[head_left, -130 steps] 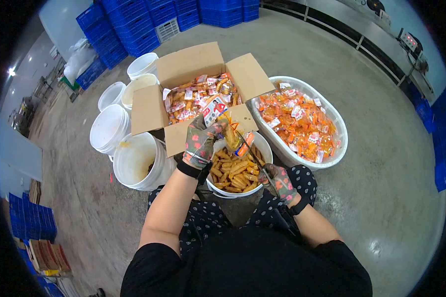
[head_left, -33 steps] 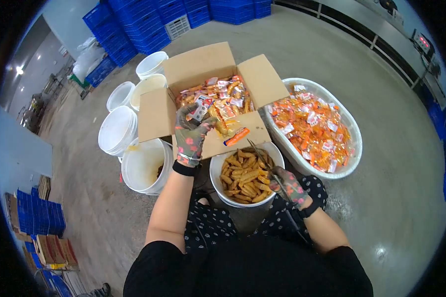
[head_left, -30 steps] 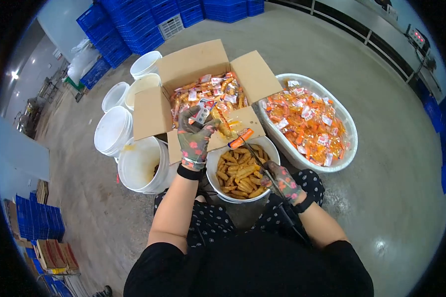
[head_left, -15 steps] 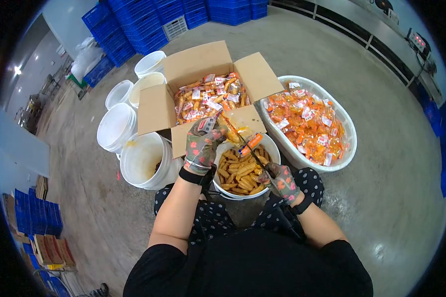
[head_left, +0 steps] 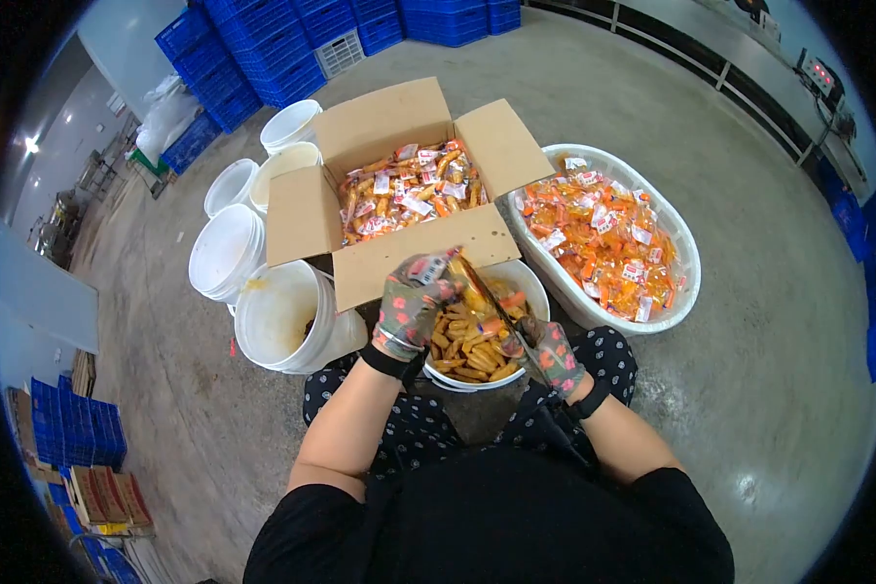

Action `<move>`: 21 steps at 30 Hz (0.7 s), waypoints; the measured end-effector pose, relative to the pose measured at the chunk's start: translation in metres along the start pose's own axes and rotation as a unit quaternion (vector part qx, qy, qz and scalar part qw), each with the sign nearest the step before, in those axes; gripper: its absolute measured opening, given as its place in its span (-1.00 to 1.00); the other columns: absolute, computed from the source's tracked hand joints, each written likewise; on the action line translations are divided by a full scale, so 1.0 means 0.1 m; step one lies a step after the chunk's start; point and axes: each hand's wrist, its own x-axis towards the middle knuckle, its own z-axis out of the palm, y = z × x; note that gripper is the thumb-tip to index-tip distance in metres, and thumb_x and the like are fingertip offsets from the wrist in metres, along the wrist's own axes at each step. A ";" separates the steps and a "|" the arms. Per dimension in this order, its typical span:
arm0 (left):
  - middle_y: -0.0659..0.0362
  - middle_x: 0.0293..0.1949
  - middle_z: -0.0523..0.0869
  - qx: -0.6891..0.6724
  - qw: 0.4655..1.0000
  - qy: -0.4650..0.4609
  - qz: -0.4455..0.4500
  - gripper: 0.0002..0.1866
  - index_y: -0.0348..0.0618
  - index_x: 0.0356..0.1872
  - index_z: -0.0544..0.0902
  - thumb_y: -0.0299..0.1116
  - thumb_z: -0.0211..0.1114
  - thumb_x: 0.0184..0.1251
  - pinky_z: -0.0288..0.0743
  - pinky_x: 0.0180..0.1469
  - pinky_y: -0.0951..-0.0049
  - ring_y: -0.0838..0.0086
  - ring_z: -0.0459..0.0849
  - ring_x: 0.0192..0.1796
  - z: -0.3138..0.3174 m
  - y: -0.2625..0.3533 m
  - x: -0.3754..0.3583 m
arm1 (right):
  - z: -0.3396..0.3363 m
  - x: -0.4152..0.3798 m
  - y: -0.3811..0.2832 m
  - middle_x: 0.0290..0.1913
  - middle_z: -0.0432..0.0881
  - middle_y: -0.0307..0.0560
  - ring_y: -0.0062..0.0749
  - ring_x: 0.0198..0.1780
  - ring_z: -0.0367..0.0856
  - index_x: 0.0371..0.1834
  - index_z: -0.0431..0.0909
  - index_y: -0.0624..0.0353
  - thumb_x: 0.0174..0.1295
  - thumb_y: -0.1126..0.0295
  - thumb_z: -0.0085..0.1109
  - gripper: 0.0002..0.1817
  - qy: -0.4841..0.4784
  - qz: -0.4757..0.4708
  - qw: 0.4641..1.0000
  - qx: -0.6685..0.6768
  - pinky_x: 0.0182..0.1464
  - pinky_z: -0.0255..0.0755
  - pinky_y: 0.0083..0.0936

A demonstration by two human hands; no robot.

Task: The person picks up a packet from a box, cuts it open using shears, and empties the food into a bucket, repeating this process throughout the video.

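Observation:
My left hand, in a patterned glove, is closed on a clear food packet with a white label, above a white bucket. Yellow-brown finger-shaped pieces lie in that bucket. My right hand, also gloved, is wrapped round the handle of a dark, long-bladed tool, probably scissors; its blade runs up against the packet. Just beyond my left hand stands an open cardboard box holding many labelled packets.
Right of the box is a white oval tub full of orange packets. Several white buckets stand on the left. Stacked blue crates are at the back, and a metal counter runs along the upper right.
An orange-ended piece of packaging that hung beside the blade is now lower, over the bucket. My left hand and the packet have shifted slightly down and right.

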 end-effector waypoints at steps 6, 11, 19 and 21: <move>0.12 -0.33 0.59 0.033 0.997 -0.007 -0.073 -0.58 -0.38 -0.11 0.44 -0.66 0.19 -0.14 0.55 -0.28 0.53 0.45 0.62 -0.38 0.03 -0.04 -0.11 | -0.01 0.10 0.03 -0.38 0.61 -0.05 -0.37 -0.35 0.56 -0.35 0.51 0.32 0.05 0.33 0.16 -0.76 -0.011 0.007 1.000 -0.010 -0.30 0.42 -0.51; 0.10 -0.47 0.59 0.029 0.997 -0.022 -0.063 -0.62 -0.45 -0.17 0.44 -0.69 0.18 -0.15 0.56 -0.34 0.54 0.45 0.62 -0.47 -0.09 -0.05 -0.03 | 0.02 0.12 0.46 -0.46 0.58 -0.05 -0.33 -0.47 0.57 -0.35 0.48 0.33 0.06 0.37 0.14 -0.78 -0.036 0.025 0.998 -0.049 -0.38 0.45 -0.55; 0.18 -0.55 0.60 0.492 0.867 -0.036 0.066 -0.88 -0.23 -0.50 0.51 -0.65 0.23 -0.11 0.45 -0.45 0.57 0.46 0.58 -0.48 -0.48 -0.15 0.16 | -0.43 -0.14 0.48 -0.36 0.58 -0.04 -0.41 -0.34 0.56 -0.30 0.43 0.34 -0.05 0.33 0.28 -0.66 -0.008 0.149 0.986 0.072 -0.33 0.45 -0.60; 0.15 -0.53 0.61 0.553 0.825 -0.068 0.091 -0.85 -0.21 -0.48 0.53 -0.63 0.26 -0.14 0.45 -0.43 0.54 0.44 0.59 -0.46 -0.41 -0.25 0.16 | -0.43 -0.10 0.47 -0.31 0.54 -0.02 -0.47 -0.33 0.52 -0.13 0.36 0.38 -0.09 0.40 0.32 -0.52 0.031 0.162 0.986 0.001 -0.28 0.44 -0.62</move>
